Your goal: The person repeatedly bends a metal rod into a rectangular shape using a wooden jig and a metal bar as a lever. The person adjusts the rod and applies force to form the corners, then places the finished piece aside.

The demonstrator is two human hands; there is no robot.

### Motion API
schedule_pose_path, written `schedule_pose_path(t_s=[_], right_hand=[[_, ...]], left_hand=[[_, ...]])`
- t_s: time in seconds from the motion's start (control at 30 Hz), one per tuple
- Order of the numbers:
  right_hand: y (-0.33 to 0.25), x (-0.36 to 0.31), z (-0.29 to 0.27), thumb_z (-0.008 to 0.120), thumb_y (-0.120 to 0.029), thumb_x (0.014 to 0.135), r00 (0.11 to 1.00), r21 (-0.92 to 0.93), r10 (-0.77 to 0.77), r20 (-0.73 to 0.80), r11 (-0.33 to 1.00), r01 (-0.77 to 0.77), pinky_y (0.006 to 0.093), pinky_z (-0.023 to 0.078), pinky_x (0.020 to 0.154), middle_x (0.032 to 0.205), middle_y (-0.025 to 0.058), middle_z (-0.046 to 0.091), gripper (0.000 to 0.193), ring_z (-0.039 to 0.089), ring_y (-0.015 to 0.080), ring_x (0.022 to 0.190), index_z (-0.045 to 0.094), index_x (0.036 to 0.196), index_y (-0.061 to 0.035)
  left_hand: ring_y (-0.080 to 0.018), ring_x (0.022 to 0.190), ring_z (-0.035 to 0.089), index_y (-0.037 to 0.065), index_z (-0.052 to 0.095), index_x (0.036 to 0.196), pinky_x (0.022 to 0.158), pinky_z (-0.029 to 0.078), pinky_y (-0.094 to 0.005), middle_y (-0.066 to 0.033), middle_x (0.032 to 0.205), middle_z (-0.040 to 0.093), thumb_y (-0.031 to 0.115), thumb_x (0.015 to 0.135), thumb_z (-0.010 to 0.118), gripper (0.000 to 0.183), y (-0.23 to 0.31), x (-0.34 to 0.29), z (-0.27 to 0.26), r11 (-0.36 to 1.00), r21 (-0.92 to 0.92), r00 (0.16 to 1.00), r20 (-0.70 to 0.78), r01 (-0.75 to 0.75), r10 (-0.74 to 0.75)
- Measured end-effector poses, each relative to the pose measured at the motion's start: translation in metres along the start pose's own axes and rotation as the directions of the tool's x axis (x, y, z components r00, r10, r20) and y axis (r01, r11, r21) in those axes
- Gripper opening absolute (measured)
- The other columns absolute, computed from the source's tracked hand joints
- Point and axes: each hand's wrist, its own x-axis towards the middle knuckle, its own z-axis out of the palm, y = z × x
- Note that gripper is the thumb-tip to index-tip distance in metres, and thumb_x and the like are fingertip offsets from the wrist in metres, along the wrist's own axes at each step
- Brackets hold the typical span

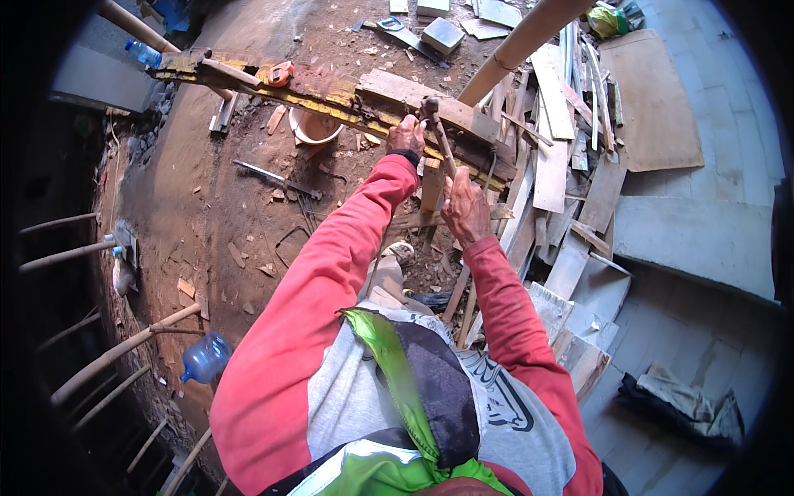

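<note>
My right hand is wrapped round the wooden handle of a hammer. The hammer's dark head is raised close beside my left hand. That hand's fingers are closed at the near edge of a wooden board; what they hold, if anything, is too small to make out. The board lies on a worn, yellow-painted beam that runs across in front of me like a bench. An orange tape measure rests on the beam further left, near a wooden stick.
Scrap planks are heaped to the right, beside a plywood sheet. A bamboo pole slants over the bench. Beneath the beam stands a bucket. A handsaw lies beyond; a blue water jug lies at lower left.
</note>
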Motion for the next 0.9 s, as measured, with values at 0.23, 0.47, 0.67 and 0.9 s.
schedule_pose_path(t_s=[0.23, 0.47, 0.67, 0.9], right_hand=[[-0.019, -0.001, -0.03, 0.051, -0.019, 0.099, 0.989, 0.158, -0.057, -0.138, 0.984, 0.079, 0.0503, 0.047, 0.056, 0.068, 0.0241, 0.059, 0.02, 0.063, 0.0439, 0.065, 0.047, 0.11, -0.0026], [-0.03, -0.01, -0.021, 0.05, -0.017, 0.099, 0.956, 0.156, -0.135, -0.26, 0.971, 0.18, 0.0515, 0.049, 0.061, 0.08, 0.0263, 0.064, 0.032, 0.064, 0.046, 0.072, 0.048, 0.128, -0.003], [-0.016, -0.006, -0.008, 0.047, -0.022, 0.102, 0.998, 0.028, 0.054, -0.022, 0.998, -0.054, 0.0521, 0.046, 0.052, 0.066, 0.0265, 0.059, 0.024, 0.062, 0.0454, 0.061, 0.047, 0.116, -0.0026], [-0.011, -0.005, -0.01, 0.049, -0.022, 0.101, 0.997, 0.029, -0.022, -0.073, 0.999, 0.024, 0.0517, 0.044, 0.05, 0.064, 0.0256, 0.057, 0.019, 0.061, 0.0449, 0.06, 0.047, 0.102, -0.0032]], left_hand=[[-0.0372, 0.073, 0.068, 0.006, 0.061, 0.083, 0.065, 0.052, -0.0457, -0.0166, 0.073, 0.068, 0.031, 0.09, 0.067, 0.027, -0.004, -0.014, -0.004, 0.999, -0.032, 0.999, -0.014, 0.042, -0.042], [-0.0323, 0.069, 0.069, 0.005, 0.071, 0.082, 0.069, 0.054, -0.0425, -0.0153, 0.069, 0.068, 0.035, 0.092, 0.062, 0.033, -0.002, -0.023, -0.012, 0.98, 0.161, 0.992, 0.004, -0.121, 0.122], [-0.0202, 0.05, 0.064, 0.004, 0.069, 0.083, 0.053, 0.052, -0.0353, -0.0113, 0.062, 0.067, 0.038, 0.089, 0.066, 0.035, -0.005, -0.019, -0.016, 0.94, -0.201, 0.951, 0.198, 0.275, -0.236], [-0.0137, 0.047, 0.062, 0.003, 0.066, 0.084, 0.043, 0.05, -0.0283, -0.01, 0.064, 0.068, 0.043, 0.091, 0.066, 0.041, -0.009, -0.027, -0.019, 0.731, -0.379, 0.809, 0.418, 0.568, -0.412]])
